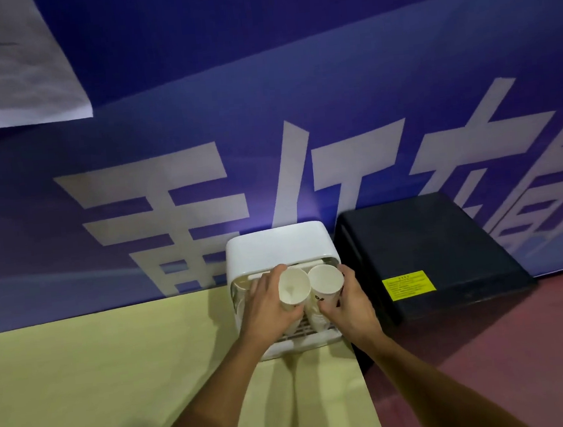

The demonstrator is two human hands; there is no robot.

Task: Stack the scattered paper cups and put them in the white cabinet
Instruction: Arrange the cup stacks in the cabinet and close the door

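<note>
A small white cabinet (278,246) stands at the back of the yellow table, against the blue wall, with its front open. My left hand (268,305) grips a stack of white paper cups (293,288), mouth towards me. My right hand (350,301) grips a second stack of paper cups (326,283) right beside the first. Both stacks sit at the cabinet's opening, over a slatted rack (301,330) inside it. The lower parts of the stacks are hidden by my fingers.
The yellow table (117,384) reaches to a right edge just past the cabinet. A black box with a yellow label (425,254) stands close on the cabinet's right, on a reddish floor (526,344). A white sheet (8,64) hangs on the wall at upper left.
</note>
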